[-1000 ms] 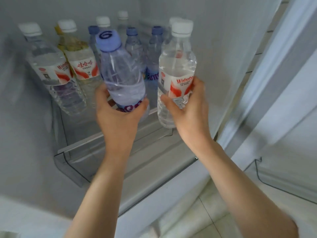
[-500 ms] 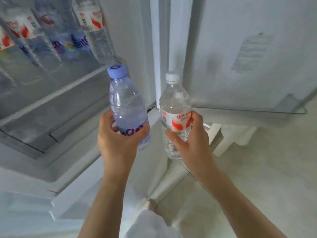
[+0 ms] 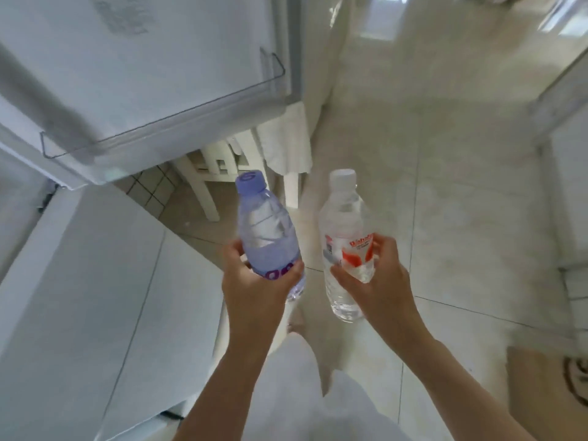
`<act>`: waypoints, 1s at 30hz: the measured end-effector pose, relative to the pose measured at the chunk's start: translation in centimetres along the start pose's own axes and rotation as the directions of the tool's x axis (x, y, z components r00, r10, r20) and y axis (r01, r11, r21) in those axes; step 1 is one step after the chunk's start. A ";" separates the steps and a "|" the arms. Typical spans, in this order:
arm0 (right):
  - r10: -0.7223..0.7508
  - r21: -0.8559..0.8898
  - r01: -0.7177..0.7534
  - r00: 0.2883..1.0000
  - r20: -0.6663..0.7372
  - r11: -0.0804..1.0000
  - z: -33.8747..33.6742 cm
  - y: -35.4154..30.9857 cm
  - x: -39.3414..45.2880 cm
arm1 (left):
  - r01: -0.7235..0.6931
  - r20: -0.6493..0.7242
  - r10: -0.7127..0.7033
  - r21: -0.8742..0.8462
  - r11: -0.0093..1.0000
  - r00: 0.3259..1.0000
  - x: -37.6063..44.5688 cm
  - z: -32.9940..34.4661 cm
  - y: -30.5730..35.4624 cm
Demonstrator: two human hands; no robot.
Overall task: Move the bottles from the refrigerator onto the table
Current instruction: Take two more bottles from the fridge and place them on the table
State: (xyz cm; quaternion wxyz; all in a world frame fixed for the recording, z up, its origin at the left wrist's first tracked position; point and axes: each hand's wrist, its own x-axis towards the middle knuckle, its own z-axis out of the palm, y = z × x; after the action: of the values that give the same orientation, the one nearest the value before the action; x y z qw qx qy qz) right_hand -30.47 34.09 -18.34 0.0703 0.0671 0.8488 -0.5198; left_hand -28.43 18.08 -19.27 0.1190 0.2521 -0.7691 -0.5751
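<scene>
Left hand (image 3: 254,288) around purple-capped bottle (image 3: 265,233)

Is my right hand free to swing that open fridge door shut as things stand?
Probably not cleanly. The right hand grips the white-capped bottle, and the left hand holds the purple-capped bottle. The fridge door is up to the left, across the left arm; a knuckle or forearm nudge might work.
</scene>
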 end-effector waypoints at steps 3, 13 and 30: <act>0.117 0.040 -0.114 0.990 -0.080 0.993 -2.8 2.4 1.6 | -0.018 0.141 0.013 0.035 0.999 0.990 0.6 5.0 -0.3; 0.362 0.119 -0.343 0.902 -0.237 0.932 -9.6 5.9 11.4 | -0.087 0.455 0.001 0.169 0.982 0.891 8.2 18.5 2.3; 0.432 0.226 -0.386 0.876 -0.213 0.895 -21.1 9.0 32.3 | -0.026 0.410 -0.053 0.186 0.982 0.910 20.4 38.5 8.9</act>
State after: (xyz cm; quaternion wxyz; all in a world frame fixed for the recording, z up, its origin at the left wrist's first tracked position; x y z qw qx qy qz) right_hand -61.55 58.30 -22.79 0.0615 0.3184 0.7676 -0.5528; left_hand -66.07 41.03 -24.95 -0.0747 0.1401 -0.8257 -0.5413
